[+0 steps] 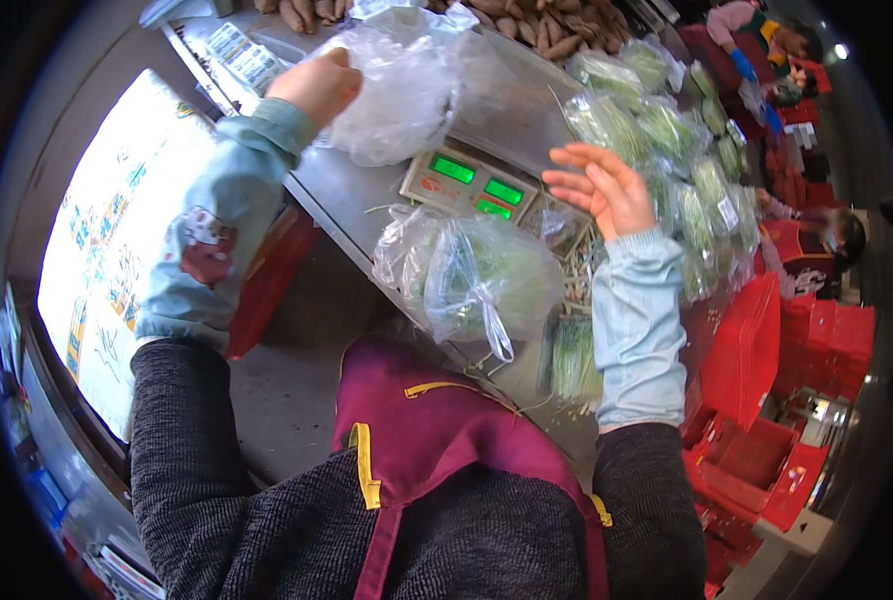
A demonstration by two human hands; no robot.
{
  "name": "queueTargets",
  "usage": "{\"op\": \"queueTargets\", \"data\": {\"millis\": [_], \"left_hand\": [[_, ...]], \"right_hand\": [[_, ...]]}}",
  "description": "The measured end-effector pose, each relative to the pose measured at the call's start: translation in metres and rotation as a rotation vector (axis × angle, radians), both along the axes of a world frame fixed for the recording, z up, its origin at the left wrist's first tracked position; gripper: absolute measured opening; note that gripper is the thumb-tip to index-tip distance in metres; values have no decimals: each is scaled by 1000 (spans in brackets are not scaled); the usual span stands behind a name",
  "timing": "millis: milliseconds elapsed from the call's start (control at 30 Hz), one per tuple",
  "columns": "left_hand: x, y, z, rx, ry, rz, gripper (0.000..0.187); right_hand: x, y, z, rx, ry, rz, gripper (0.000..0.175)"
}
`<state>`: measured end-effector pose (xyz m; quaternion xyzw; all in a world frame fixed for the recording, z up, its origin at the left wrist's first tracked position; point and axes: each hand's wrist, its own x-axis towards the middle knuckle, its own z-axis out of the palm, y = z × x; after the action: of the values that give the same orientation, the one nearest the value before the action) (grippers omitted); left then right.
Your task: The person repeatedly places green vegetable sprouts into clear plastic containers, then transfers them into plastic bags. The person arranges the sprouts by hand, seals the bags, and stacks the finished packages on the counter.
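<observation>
My left hand (317, 84) is curled beside a heap of thin clear plastic bags (398, 101); its fingers hide whether any film is pinched in them. To the right, my right hand (604, 187) is raised with fingers apart and nothing in it. Between the hands, a digital scale (435, 176) shows lit green displays. In front of it lies a knotted clear plastic bag (491, 281) of pale green vegetables. A packet of thin green-white stalks (575, 356) lies near the table's front edge.
Many bagged green vegetables (671, 135) are piled at right. Sweet potatoes (551, 26) lie along the back, printed labels (244, 56) at back left. Red crates (746, 457) stand at right, a white printed box (116, 247) at left. Two people (814, 247) are farther right.
</observation>
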<state>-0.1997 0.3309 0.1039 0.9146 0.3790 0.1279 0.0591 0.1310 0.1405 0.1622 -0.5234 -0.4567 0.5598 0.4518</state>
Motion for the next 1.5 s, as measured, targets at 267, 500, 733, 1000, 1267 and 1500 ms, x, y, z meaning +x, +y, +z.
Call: {"op": "queueTargets", "data": {"millis": [267, 500, 733, 1000, 1267, 1500], "left_hand": [[-39, 43, 7, 5, 80, -60, 15], [-48, 62, 2, 214, 300, 48, 20], [-10, -14, 49, 175, 336, 133, 27], [113, -243, 67, -777, -387, -577, 24], [271, -341, -126, -781, -496, -295, 53], [219, -361, -140, -1137, -473, -109, 45]], "right_hand": [[33, -184, -60, -93, 295, -414, 26], [60, -301, -73, -83, 243, -676, 24], [76, -395, -100, -69, 140, -978, 20], [85, -403, -171, -87, -182, -995, 34], [82, -386, -193, -361, -225, -897, 48], [63, -386, -198, 135, -71, -996, 40]]}}
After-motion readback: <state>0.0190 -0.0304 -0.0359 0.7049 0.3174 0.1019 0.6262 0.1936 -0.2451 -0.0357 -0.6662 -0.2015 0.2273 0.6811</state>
